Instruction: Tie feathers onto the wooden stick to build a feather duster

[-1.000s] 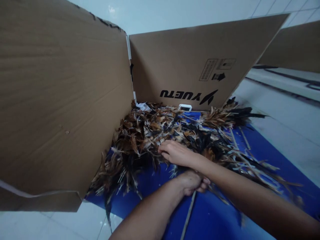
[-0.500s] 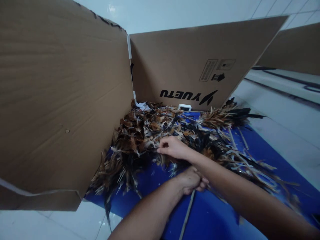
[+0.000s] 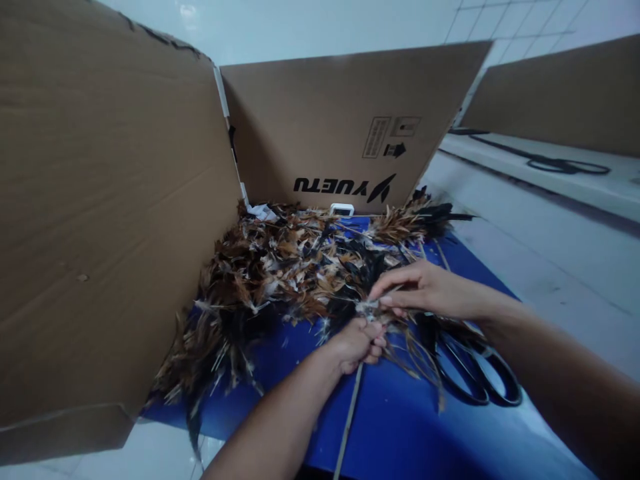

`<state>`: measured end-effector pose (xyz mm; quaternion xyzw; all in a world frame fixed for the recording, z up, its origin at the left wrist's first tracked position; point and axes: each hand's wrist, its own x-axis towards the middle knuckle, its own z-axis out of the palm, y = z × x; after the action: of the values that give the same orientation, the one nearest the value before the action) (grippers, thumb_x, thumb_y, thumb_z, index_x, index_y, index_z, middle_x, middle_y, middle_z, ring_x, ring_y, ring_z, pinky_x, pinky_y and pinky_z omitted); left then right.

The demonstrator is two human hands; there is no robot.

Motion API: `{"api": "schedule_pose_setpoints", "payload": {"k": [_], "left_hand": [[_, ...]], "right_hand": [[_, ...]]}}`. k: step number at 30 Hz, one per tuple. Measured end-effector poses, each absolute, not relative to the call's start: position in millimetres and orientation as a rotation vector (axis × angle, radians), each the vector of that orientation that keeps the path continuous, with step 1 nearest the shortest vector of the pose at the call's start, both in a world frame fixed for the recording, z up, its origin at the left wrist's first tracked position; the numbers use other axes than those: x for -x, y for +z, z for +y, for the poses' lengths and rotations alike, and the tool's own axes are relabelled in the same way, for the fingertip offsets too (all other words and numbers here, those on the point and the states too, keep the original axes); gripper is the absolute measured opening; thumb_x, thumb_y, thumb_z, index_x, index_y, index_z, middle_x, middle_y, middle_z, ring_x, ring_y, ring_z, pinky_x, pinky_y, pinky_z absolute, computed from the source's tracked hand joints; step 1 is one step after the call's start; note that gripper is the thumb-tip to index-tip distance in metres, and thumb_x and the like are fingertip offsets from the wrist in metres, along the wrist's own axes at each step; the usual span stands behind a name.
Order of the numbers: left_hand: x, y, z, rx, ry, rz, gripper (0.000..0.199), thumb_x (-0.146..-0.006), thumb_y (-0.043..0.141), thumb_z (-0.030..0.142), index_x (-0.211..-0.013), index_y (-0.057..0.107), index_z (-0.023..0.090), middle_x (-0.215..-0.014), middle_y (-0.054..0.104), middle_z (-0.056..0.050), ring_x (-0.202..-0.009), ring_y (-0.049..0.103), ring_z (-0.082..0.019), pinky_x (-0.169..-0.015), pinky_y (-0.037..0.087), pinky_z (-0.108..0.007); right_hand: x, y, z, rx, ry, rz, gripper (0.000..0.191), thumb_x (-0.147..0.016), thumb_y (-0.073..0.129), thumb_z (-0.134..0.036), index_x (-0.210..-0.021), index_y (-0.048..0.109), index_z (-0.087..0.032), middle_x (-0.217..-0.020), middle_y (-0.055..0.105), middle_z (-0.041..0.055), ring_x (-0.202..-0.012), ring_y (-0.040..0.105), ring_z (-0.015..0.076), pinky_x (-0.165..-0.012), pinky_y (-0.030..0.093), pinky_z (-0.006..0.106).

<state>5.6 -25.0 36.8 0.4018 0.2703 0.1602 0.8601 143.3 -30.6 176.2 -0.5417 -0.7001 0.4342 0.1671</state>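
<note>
My left hand [image 3: 361, 343] is closed round a thin pale stick [image 3: 349, 420], which runs down towards the front edge of the blue surface. Whitish quill ends and loose feathers stick out above and beside this fist. Just to its right, my right hand [image 3: 433, 290] pinches a feather [image 3: 395, 291] between thumb and fingers, close to the top of the left fist. Brown, black and whitish feathers [image 3: 280, 267] lie in a thick heap beyond both hands. Below my right wrist rests a pair of scissors with black handles [image 3: 487, 383].
Tall cardboard panels [image 3: 115, 200] stand on the left and at the back [image 3: 340, 120]. A small white device [image 3: 342, 209] sits against the back panel, near crumpled white paper [image 3: 263, 212]. The blue surface [image 3: 400, 433] lies above a tiled floor. At right, a dark cable [image 3: 565, 163] lies on a pale ledge.
My right hand has moved right, from over the feather heap to beside my left fist. The scissors' handles now show below the right wrist. The head view has shifted rightwards.
</note>
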Motion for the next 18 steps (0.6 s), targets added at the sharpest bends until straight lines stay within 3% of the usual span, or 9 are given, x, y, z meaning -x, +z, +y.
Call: {"api": "schedule_pose_setpoints", "payload": {"k": [7,18], "left_hand": [[-7.7,37.9,-30.1,-0.907,0.363,0.654,0.034,-0.071,0.058,0.046,-0.077,0.041,0.017,-0.059,0.041,0.005,-0.039,0.031,-0.002,-0.040,0.016,-0.018],[-9.2,36.1,-31.8,-0.968,0.363,0.677,0.038,-0.072,0.056,0.051,-0.074,0.040,0.016,-0.061,0.041,0.005,-0.041,0.031,-0.001,-0.040,0.018,-0.018]], "right_hand": [[-165.9,147.6,-37.9,1.619,1.077,-2.220,0.026,-0.078,0.051,-0.038,-0.080,0.066,-0.017,-0.073,0.064,0.0024,-0.069,0.055,0.0164,-0.065,0.041,0.026],[-163.9,136.1,-22.1,1.741,0.867,-2.440,0.018,-0.074,0.048,-0.026,-0.072,0.064,-0.017,-0.065,0.063,0.0024,-0.061,0.055,0.0153,-0.058,0.038,0.023]]}}
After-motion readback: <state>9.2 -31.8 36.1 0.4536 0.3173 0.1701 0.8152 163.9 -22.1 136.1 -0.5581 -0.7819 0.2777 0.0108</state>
